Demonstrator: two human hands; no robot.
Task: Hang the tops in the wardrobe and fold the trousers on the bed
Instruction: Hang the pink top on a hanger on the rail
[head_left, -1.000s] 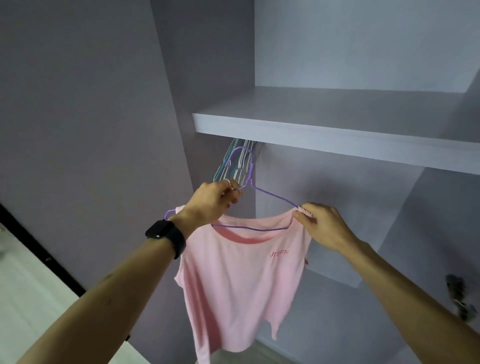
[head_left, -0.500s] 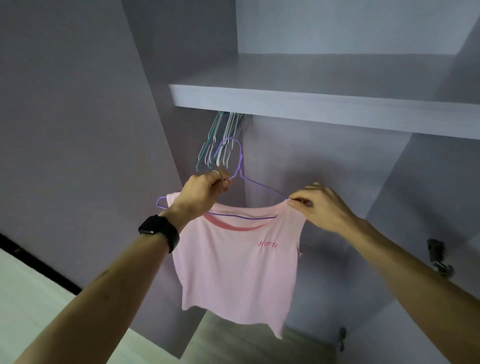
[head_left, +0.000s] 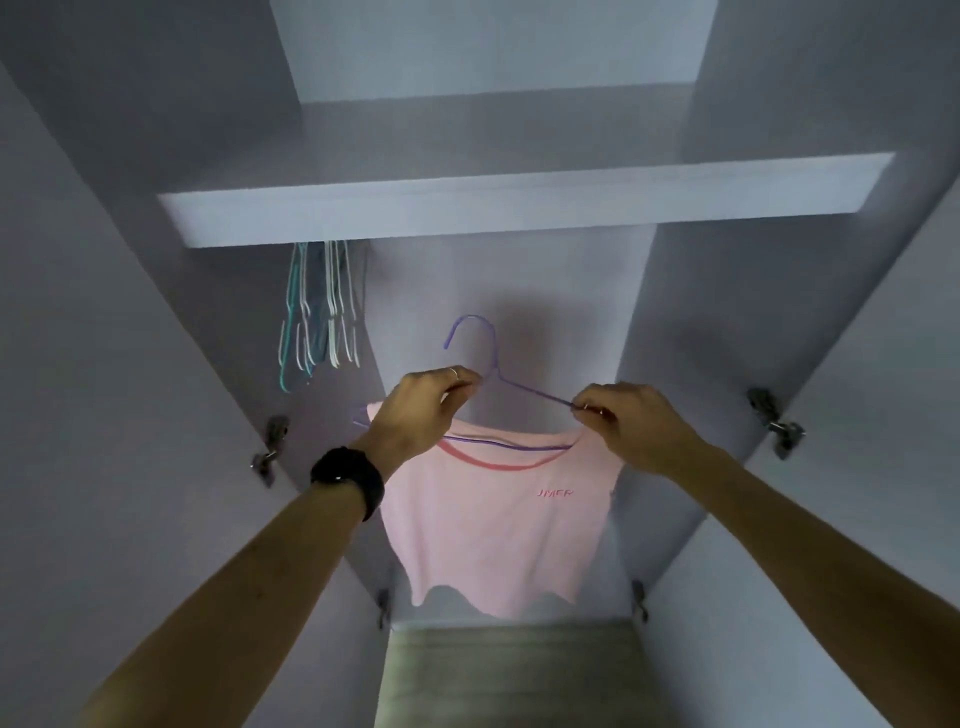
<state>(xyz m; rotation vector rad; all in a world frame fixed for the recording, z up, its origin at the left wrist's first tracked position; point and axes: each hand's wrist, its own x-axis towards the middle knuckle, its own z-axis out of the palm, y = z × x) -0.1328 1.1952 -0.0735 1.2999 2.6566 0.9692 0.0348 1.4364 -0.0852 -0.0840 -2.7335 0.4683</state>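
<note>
Head view, hanging step: left hand (head_left: 421, 410) and right hand (head_left: 631, 423), apart, pinch the purple wire hanger (head_left: 535, 391) carrying the pink fabric top (head_left: 498, 519) at centre; its hook (head_left: 492, 343) should next rise toward 12 o'clock beneath the white shelf (head_left: 519, 208).

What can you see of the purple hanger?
The purple hanger is thin wire with an open hook pointing left. It sits inside the neckline of the pink top. The left hand pinches it below the hook, the right hand pinches its right arm. The hook hangs on nothing, below the shelf.
</note>
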